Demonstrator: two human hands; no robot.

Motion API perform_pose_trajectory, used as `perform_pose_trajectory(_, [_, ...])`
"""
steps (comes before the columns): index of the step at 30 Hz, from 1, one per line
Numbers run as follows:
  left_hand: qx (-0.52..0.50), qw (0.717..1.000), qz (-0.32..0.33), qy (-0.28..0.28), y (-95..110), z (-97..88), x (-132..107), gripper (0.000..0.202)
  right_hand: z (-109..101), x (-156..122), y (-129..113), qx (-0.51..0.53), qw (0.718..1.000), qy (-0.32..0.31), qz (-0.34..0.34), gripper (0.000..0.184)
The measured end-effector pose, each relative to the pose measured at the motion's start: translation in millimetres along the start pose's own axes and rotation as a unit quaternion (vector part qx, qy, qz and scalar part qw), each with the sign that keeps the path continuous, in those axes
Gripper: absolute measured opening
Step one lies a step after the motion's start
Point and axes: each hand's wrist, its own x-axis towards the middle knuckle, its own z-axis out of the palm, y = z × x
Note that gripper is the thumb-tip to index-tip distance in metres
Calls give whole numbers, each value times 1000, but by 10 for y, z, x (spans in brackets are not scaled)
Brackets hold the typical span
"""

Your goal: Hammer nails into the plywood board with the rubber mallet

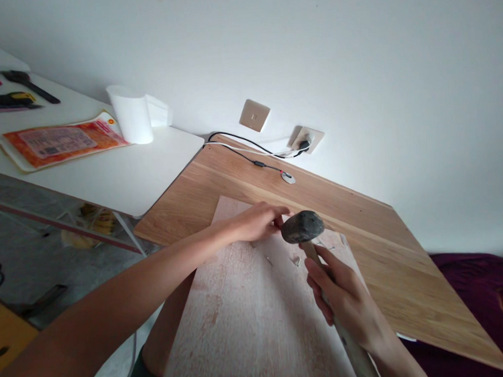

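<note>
My right hand (343,297) grips the wooden handle of a mallet. The dark grey, barrel-shaped mallet head (302,227) is above the far end of a pale, worn board (243,315). My left hand (260,221) rests at that far end, just left of the mallet head. Its thumb and fingertips are pinched together; the mallet head partly covers the spot, and what they hold I cannot make out. Several small metal bits, perhaps nails, lie scattered on the board near both hands, among them a small metal piece (297,261).
A wooden desktop (376,243) runs along the wall beneath the board, with cables (244,146) and a plugged wall socket (307,139). On the left, a white table (104,176) bears a paper roll (132,113), an orange packet (61,141) and a yellow-black tool (8,100). Purple fabric (469,288) lies right.
</note>
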Motion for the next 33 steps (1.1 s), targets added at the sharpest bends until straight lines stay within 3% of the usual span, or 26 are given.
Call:
perform_pose_trajectory(8, [50,998,-27,10,-3,18,14,58,59,-130,38,24,999,0,28,62])
perform_pose_trajectory(15, [22,1000,2,17,-70,40,13,48,123,-278,37,3,999,-2,49,67])
perform_pose_trajectory(27, [-16,1000,8,-13,-59,42,9,38,-8,-90,-55,20,1000,15,9,60])
perform_pose_trajectory(33, [-13,999,-26,-24,-10,-59,27,60,9,63,-15,-2,1000,5,2,55])
